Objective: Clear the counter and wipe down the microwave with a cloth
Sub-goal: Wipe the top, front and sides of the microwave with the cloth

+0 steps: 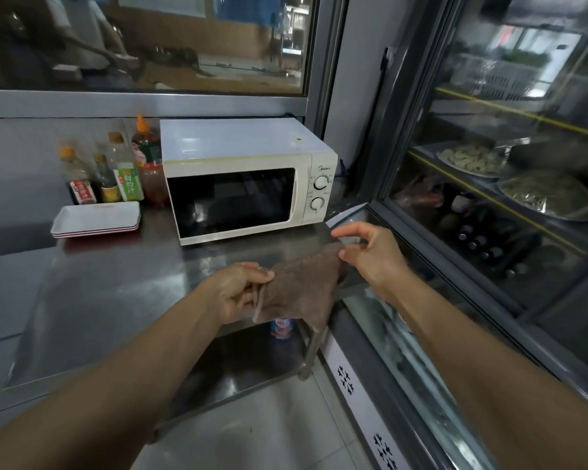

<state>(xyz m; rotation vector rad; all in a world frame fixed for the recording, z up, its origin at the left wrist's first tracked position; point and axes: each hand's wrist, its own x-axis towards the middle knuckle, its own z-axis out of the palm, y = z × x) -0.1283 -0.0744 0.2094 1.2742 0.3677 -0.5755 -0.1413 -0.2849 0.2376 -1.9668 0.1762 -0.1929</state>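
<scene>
Both hands hold a brown cloth stretched in the air just in front of the steel counter. The left hand grips the cloth's left edge, its fingers curled round the fabric with the thumb on top. The right hand pinches the cloth's upper right corner between thumb and a finger; its other fingers are spread and loosely bent above. The rest of the cloth sags from this line, and its lowest corner hangs down past the counter's front edge.

The white microwave stands on the counter at 12 o'clock from the cloth, near it but not touching. Its door is closed, and two round knobs sit one above the other on its right panel. A small brown spot shows on its top, toward the right rear.

At 9 o'clock from the microwave, a cluster of sauce bottles stands against the back wall, the nearest just beside the microwave's left side. In front of the bottles lies a stack of white trays with red rims.

At 3 o'clock from the hands stands a glass-fronted fridge; metal plates of food sit on its shelves, with dark bottles lower down. A window runs above the counter behind the microwave.
</scene>
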